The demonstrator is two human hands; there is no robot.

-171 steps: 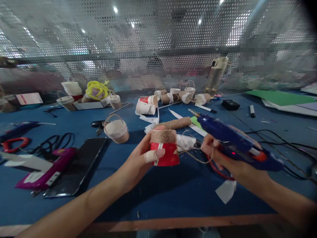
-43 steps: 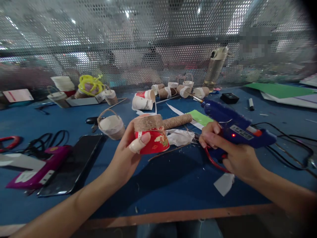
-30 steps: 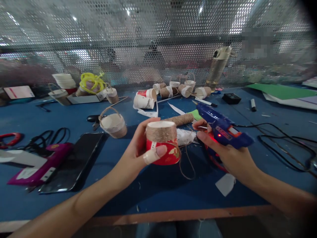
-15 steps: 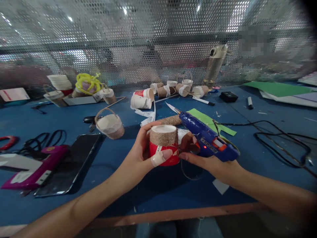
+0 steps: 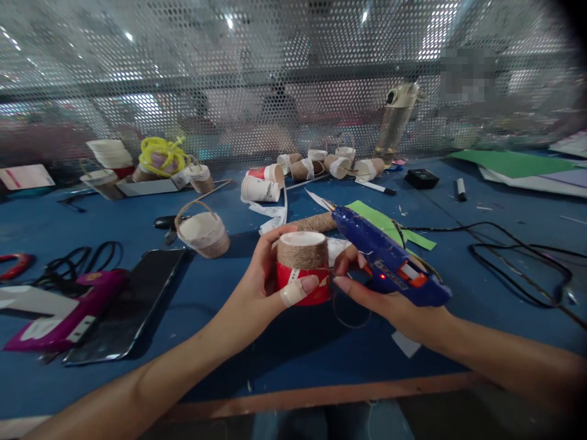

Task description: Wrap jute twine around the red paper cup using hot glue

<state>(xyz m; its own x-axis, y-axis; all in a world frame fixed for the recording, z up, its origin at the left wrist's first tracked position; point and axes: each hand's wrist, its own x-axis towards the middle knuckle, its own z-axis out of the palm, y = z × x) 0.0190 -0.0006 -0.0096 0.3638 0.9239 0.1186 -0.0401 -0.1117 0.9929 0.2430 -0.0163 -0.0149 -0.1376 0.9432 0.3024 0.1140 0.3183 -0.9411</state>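
My left hand (image 5: 270, 278) wraps round a small red paper cup (image 5: 309, 292), its thumb, with a bandage on it, across the front. Brown twine (image 5: 302, 256) is wound in rows round the cup's upper part, below the white rim. Just right of the cup, my right hand (image 5: 367, 284) is closed, thumb and forefinger together near a thin strand of twine that loops down below. That same hand holds a blue hot glue gun (image 5: 389, 260), its nozzle pointing up and left and a red light lit. The gun's handle is mostly hidden by the fingers.
Behind the hands lie a twine roll (image 5: 316, 223) and green paper (image 5: 367, 214). A small twine-covered basket (image 5: 203, 234) stands left, near a phone (image 5: 132, 299) and a purple packet (image 5: 68, 311). Paper cups (image 5: 261, 186), more baskets and a bottle (image 5: 395, 125) stand farther back. A black cable (image 5: 495, 244) runs right.
My right hand has eased slightly away from the cup, and the glue gun's rear has shifted a little right and down. My left hand keeps its hold on the cup.
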